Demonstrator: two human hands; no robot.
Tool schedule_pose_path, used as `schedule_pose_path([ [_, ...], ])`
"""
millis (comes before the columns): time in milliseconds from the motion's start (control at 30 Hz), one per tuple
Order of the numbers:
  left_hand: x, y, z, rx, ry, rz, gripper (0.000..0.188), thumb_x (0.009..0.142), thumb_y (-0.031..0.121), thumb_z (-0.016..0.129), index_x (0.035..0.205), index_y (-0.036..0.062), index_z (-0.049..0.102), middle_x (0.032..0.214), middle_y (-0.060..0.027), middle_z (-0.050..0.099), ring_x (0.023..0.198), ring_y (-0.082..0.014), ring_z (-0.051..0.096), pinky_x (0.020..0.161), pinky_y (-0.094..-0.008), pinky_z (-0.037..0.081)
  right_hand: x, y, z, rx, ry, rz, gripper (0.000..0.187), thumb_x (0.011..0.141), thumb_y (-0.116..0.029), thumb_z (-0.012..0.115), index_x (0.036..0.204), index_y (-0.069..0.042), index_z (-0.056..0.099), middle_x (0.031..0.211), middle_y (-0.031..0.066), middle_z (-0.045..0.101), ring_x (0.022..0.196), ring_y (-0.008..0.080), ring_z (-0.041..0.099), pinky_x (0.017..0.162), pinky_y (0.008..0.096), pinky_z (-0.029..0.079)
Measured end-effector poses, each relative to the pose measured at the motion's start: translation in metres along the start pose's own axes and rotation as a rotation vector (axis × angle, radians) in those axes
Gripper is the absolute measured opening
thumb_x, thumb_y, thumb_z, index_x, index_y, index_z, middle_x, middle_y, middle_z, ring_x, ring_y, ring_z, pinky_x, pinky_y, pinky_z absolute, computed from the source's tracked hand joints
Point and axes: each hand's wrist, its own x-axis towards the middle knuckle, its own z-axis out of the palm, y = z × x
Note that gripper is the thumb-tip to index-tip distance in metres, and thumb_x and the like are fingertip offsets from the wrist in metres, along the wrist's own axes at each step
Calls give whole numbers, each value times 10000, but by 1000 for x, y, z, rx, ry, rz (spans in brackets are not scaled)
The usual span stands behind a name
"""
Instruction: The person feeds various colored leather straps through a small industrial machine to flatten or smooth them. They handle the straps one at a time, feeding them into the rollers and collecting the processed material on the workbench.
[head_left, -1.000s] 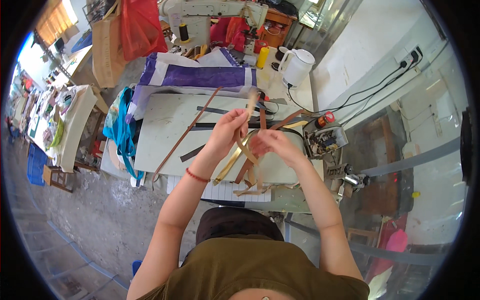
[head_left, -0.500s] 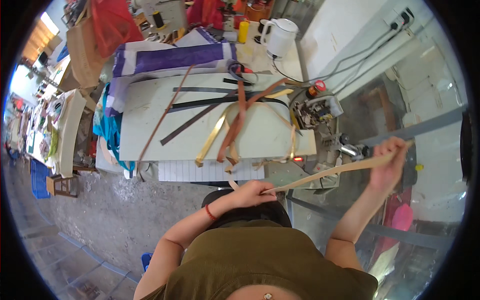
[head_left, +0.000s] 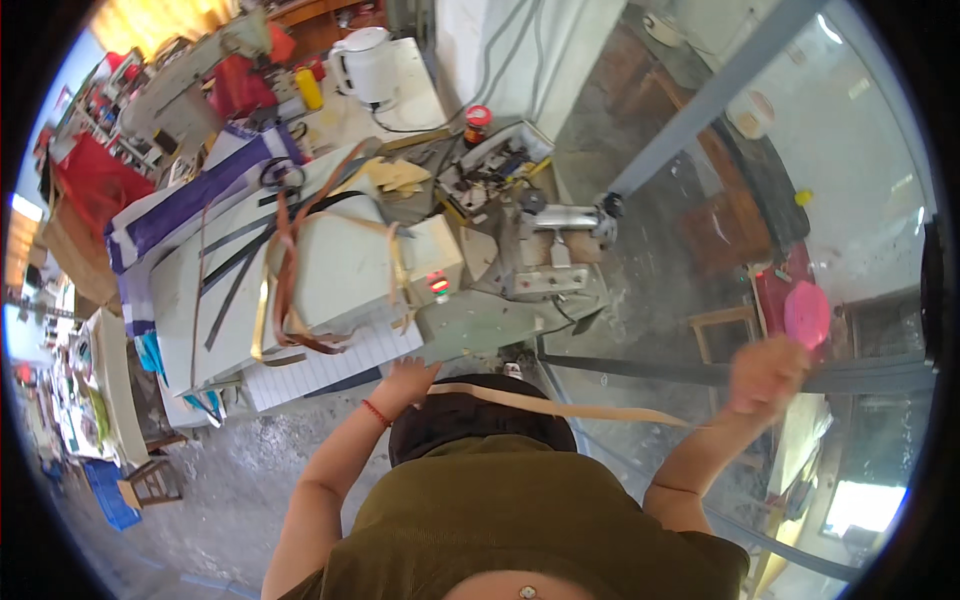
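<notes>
A long tan strip, which looks like leather, stretches across my lap. My left hand, with a red bead bracelet at its wrist, closes on its left end by the table's front edge. The strip's right end thins out near my right wrist. Up and to the right of that end is my right hand, smeared by motion; its fingers look curled, but I cannot tell whether it holds anything. Brown straps, black straps and a gold strap lie across the white tabletop.
A lined white sheet sits along the table's front edge. Beyond are a tray of small tools, a silver machine part, a red-lidded jar and a white kettle. Metal bars and glass panes fill the right side.
The view has swung right, so the table appears farther left. My right hand has come down; the strip, taut between both hands before, now sags, with its right end below that hand.
</notes>
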Motion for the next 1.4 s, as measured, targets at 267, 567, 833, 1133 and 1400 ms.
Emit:
schedule_pose_path([
  [267, 209, 112, -115, -2344, 267, -69, 419, 849, 131, 644, 1198, 29, 437, 1113, -92, 561, 982, -243, 596, 809, -366, 508, -61, 72, -46, -297, -145, 886, 172, 814, -32, 675, 756, -40, 514, 693, -19, 566, 621, 24, 537, 545, 175, 411],
  [567, 163, 184, -123, -2371, 656, -109, 303, 896, 106, 575, 1155, -10, 470, 991, -106, 590, 912, -245, 629, 795, -326, 529, -82, 128, -99, -247, -35, 953, 200, 850, -156, 666, 745, -61, 525, 667, -31, 546, 585, 21, 484, 511, 187, 366],
  [833, 64, 226, -130, -1848, 1183, 27, 312, 897, 1, 547, 1207, -8, 513, 1039, -66, 605, 890, -109, 602, 766, -242, 507, -60, 141, -74, 0, 47, 1086, 184, 844, -171, 663, 735, -97, 535, 671, -32, 552, 541, 41, 498, 480, 180, 372],
  [1133, 21, 240, -121, -1876, 1257, 77, 172, 904, 21, 553, 1072, -14, 538, 1010, -49, 603, 854, -79, 584, 728, -225, 483, -67, 136, -47, -441, -208, 642, 218, 820, -130, 683, 725, -49, 505, 694, -1, 579, 610, 73, 534, 592, 215, 422],
  [1400, -8, 252, -145, -2022, 985, 315, 158, 965, 93, 444, 1088, 1, 479, 977, -71, 599, 812, -125, 590, 734, -248, 477, -59, 120, -54, -433, -349, 366, 144, 805, -111, 689, 839, -27, 577, 949, 34, 534, 919, 91, 491, 764, 262, 411],
])
